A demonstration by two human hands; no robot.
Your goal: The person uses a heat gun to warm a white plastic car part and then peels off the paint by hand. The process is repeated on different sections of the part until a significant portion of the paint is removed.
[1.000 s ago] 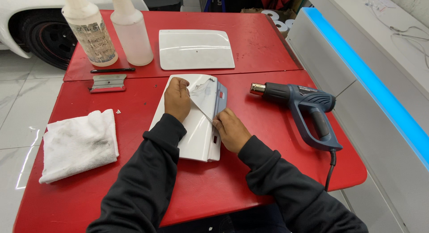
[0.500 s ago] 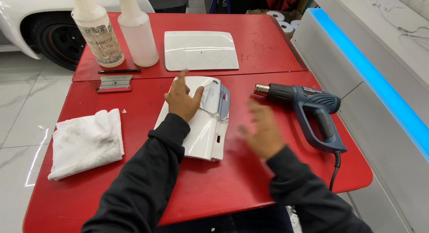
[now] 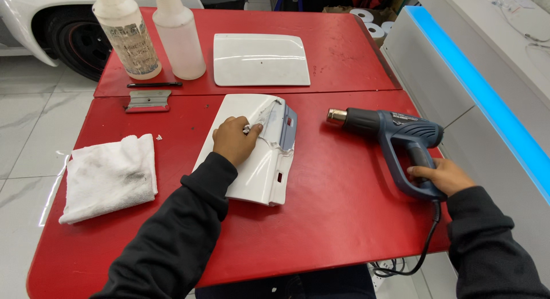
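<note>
The table (image 3: 344, 219) has a smooth red surface with a slight sheen. The white panel (image 3: 258, 173) at its centre is glossy, with clear film (image 3: 264, 118) wrinkled at its 12 o'clock end. The heat gun (image 3: 395, 138) at 3 o'clock is matt blue plastic with a metal nozzle. The cloth (image 3: 109, 176) at 9 o'clock is soft white fabric.

Tops of two spray bottles (image 3: 149, 35) cut off at far edge. Heat gun (image 3: 395, 138) grip partly hidden under right hand (image 3: 438, 177). Film edge beneath left hand (image 3: 232, 140) fingertips too small to tell.
</note>
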